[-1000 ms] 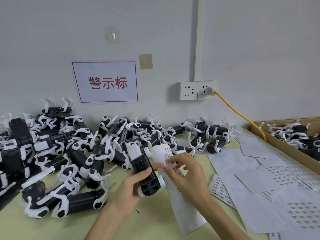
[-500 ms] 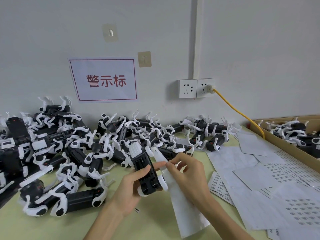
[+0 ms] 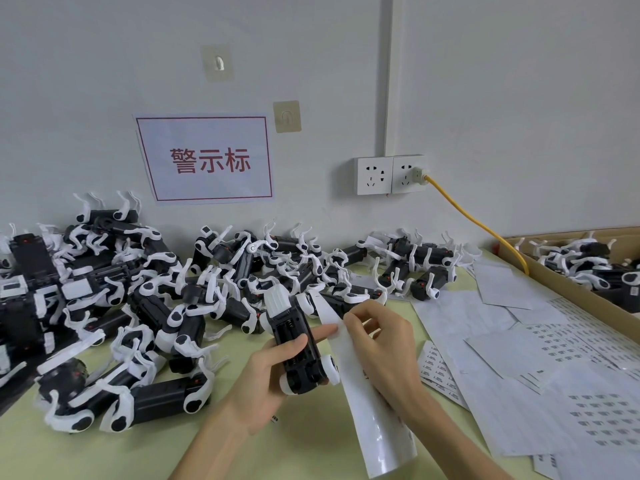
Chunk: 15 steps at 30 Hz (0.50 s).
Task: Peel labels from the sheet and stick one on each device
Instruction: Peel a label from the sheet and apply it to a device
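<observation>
**While both hands are engaged: one device, one label sheet, held above the desk**

As we look down, both forearms reach in from the lower edge and meet over the middle of the desk [image 3: 207, 455].

- Left hand [image 3: 266, 379]: palm up under the device [image 3: 294, 341], fingers curled round its underside, thumb laid across the black top face. One finger pokes out on the far side and touches the label sheet.
- Device: black body with white ends, held off the desk, tilted with its ribbed white end pointing away from us.
- Right hand [image 3: 384, 348]: thumb and forefinger pinch the upper part of the label sheet [image 3: 367, 410]; the remaining fingers are bent and raised. We cannot tell whether a single label sits between the fingertips.
- Label sheet: a long white strip just right of the device, running down along the right palm and wrist, its glossy lower end curling.
- Heap of devices [image 3: 138, 289]: piled along the wall, left and centre.
- Loose sheets [image 3: 519, 358]: spread on the desk at the right, some printed with small labels.
- Cardboard box [image 3: 554, 282]: far right, more devices inside.
- Wall: red-lettered sign [image 3: 207, 159], sockets [image 3: 389, 174], yellow cable [image 3: 478, 223] plugged in.
</observation>
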Each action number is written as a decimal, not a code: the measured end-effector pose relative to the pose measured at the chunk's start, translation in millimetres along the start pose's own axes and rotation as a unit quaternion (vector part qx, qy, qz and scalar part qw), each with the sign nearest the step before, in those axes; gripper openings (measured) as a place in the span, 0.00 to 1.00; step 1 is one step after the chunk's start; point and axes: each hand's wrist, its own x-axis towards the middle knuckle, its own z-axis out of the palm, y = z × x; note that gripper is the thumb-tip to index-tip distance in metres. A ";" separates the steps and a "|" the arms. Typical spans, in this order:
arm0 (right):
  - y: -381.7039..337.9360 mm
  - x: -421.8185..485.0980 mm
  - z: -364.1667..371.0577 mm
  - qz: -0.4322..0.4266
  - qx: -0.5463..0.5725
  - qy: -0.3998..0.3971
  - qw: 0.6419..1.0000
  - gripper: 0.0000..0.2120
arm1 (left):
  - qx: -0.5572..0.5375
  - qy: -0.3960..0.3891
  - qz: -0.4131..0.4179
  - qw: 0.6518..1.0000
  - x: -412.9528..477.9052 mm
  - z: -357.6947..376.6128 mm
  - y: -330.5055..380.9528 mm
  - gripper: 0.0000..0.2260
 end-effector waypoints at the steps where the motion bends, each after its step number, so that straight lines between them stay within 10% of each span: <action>1: 0.5 0.8 -0.4 0.001 -0.002 0.003 1.000 0.11 | 0.004 0.000 0.000 1.000 -0.2 0.4 0.2 0.22; 15: -2.4 2.4 -2.5 0.050 0.015 -0.029 0.998 0.08 | 0.001 0.016 -0.003 1.000 1.8 -1.0 -1.0 0.26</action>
